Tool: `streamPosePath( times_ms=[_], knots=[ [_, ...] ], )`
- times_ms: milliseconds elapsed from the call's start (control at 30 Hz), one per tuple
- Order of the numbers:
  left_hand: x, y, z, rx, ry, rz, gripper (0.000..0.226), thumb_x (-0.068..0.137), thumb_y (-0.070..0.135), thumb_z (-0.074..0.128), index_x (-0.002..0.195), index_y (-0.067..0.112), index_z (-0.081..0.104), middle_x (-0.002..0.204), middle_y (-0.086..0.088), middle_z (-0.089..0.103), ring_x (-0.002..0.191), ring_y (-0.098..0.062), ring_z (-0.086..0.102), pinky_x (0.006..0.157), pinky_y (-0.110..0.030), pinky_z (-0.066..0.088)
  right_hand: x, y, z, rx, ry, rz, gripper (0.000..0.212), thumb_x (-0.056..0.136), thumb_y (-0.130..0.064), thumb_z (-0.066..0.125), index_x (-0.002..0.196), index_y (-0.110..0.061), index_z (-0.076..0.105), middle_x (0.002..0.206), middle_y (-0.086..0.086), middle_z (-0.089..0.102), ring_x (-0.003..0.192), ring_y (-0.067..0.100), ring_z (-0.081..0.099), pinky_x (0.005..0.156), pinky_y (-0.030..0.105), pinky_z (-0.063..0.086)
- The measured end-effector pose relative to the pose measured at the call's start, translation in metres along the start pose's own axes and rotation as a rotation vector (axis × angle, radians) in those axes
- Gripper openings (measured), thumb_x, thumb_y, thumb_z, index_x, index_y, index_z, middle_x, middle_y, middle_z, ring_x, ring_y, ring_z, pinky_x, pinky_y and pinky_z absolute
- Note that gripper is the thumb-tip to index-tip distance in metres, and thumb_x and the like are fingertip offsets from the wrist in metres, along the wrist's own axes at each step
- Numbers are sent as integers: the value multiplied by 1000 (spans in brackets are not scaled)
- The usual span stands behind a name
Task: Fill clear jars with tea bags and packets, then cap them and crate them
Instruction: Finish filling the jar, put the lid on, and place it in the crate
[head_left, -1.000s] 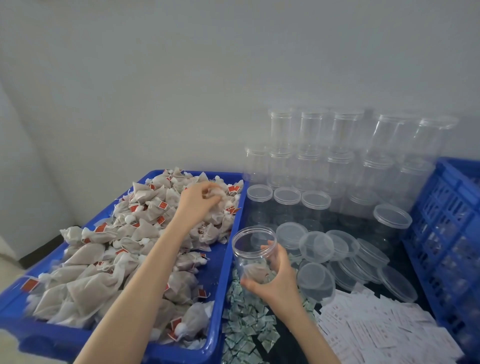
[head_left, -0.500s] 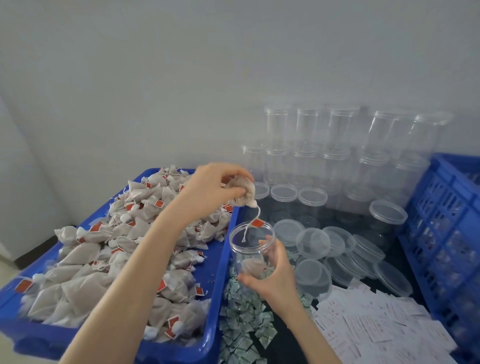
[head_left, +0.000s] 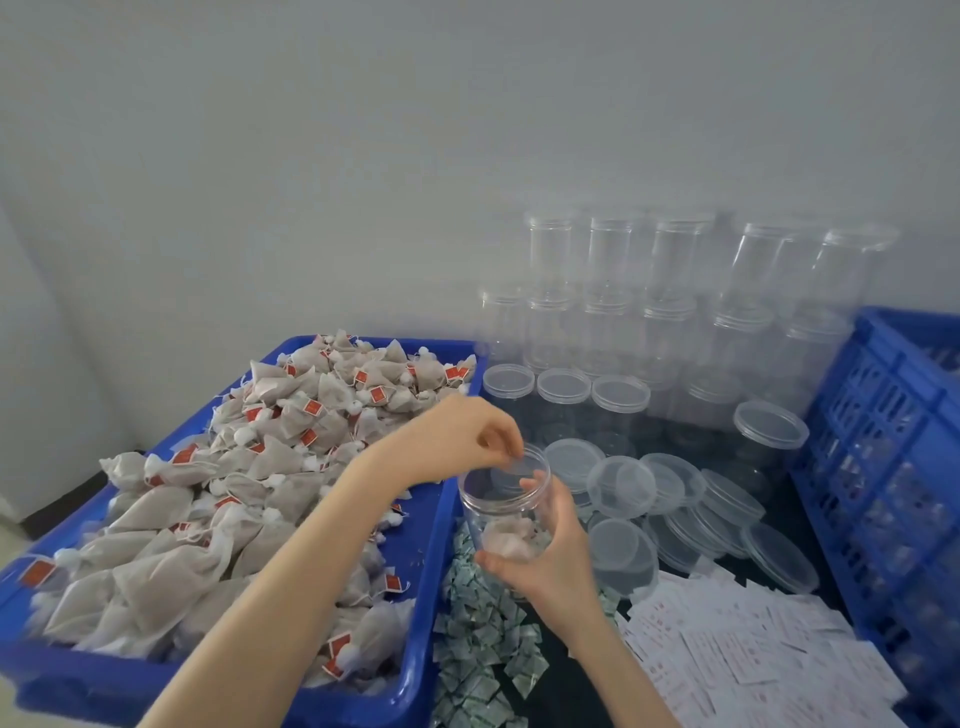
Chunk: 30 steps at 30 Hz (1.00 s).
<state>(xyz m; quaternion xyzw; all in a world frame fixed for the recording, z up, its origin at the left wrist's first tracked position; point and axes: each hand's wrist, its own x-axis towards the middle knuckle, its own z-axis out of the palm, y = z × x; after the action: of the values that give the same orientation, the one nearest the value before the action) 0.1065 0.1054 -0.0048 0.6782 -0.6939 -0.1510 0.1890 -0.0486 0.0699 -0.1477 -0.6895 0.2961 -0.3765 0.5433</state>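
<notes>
Now the right hand grips the jar beside the bin; left hand, fingers loosely curled, empty, hovers over its mouth. Risk: one-handed hold could let the jar tilt and spill.

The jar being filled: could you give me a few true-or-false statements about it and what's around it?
1. The right hand holds the jar. True.
2. The jar has its lid on. False: its mouth is open.
3. The left hand is over the jar's mouth. True.
4. The tea bags lie in a red bin. False: the bin is blue.
5. Loose lids lie right of the jar. True.
</notes>
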Motion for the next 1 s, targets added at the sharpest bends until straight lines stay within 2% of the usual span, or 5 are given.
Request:
streamPosePath(
  times_ms=[167,433,567,700,1000],
  knots=[
    [7,-64,-2,191,239,-305,16,90,18,64,103,24,68,102,7,69,90,-8,63,85,-31,55,1,1,0,-4,-24,8,100,46,-40,93,130,-51,40,134,-29,49,115,-29,41,83,-5,37],
    [-4,-121,66,629,-409,-599,34,91,17,60,125,13,61,124,-6,61,111,-25,60,87,-33,50,0,4,7,-15,0,42,104,45,-42,92,135,-49,39,135,-26,51,122,-19,44,103,22,45],
    [-1,-131,80,814,-349,-542,29,94,9,54,122,10,61,128,-9,59,117,-28,58,88,-36,48,-1,4,7,-19,-11,34,102,44,-44,90,133,-50,39,134,-28,50,119,-23,42,90,6,39],
    [0,-137,80,842,-308,-517,27,93,7,53,118,10,62,126,-9,60,115,-27,59,86,-36,48,-2,4,7,2,-22,31,104,48,-34,94,138,-40,40,137,-22,51,124,-15,44,97,11,39],
    [-5,-126,38,507,26,-586,21,89,12,58,107,21,51,111,-6,62,96,-27,62,75,-33,49,-3,1,8,-2,-23,44,101,46,-38,91,132,-50,40,136,-25,52,123,-20,43,101,15,40]
  ],
)
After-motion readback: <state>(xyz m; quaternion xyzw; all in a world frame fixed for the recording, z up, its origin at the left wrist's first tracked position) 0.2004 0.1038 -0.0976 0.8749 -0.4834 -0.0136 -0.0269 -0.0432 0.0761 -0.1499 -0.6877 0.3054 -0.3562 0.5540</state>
